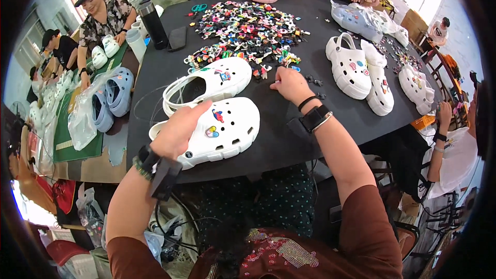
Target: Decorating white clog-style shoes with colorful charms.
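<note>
Step, judged: choosing 1 trim; next move calls for a fine fingertip pinch | left hand (178,129) clasping heel end of near white clog (237,121), thumb on top | that clog: on black table (281,150), toe rightward, slightly away, long axis roughly left-right | charm pile (248,26) beyond | right hand (291,85), fingers curled inward; can't tell if pinching anything

Busy dark table (284,147) here: colourful charms (248,28) heap up towards twelve o'clock, a black bottle (152,25) stands at ten, white clogs (235,126) sit at eight, another white pair (350,70) at three, bagged blue clogs (356,21) at two!
</note>
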Action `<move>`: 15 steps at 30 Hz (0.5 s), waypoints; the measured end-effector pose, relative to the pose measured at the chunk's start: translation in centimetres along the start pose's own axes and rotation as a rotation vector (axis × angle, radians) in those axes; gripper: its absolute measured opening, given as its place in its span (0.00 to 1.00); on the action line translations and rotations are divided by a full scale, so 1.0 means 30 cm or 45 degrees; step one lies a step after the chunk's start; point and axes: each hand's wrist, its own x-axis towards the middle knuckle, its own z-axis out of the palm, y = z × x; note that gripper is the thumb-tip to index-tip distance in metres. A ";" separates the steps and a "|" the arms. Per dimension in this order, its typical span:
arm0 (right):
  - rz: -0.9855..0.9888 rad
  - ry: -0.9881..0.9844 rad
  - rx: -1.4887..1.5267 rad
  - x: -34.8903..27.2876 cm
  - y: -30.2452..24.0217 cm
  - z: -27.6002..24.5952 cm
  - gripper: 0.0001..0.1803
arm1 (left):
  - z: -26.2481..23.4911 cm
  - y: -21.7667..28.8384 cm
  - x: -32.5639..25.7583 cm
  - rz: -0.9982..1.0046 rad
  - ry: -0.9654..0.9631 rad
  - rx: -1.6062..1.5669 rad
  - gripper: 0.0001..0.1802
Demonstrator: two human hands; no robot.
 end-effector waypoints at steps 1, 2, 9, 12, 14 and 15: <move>-0.012 -0.011 -0.014 0.011 0.007 -0.016 0.14 | -0.010 0.001 0.017 0.031 0.127 0.072 0.20; -0.027 -0.023 -0.028 0.025 0.007 -0.026 0.14 | -0.020 -0.005 0.021 0.033 0.132 0.068 0.20; -0.479 0.095 0.055 0.107 0.031 0.055 0.15 | 0.054 -0.035 0.005 0.090 0.298 -0.050 0.21; -0.393 0.056 -0.102 0.123 0.023 0.064 0.14 | 0.060 -0.032 -0.018 0.114 0.334 -0.153 0.21; -0.344 0.018 -0.117 0.109 0.009 0.052 0.14 | 0.025 -0.049 -0.018 0.179 0.191 -0.140 0.21; -0.307 -0.016 -0.055 0.091 0.019 0.034 0.13 | 0.032 -0.051 -0.016 0.177 0.188 -0.150 0.21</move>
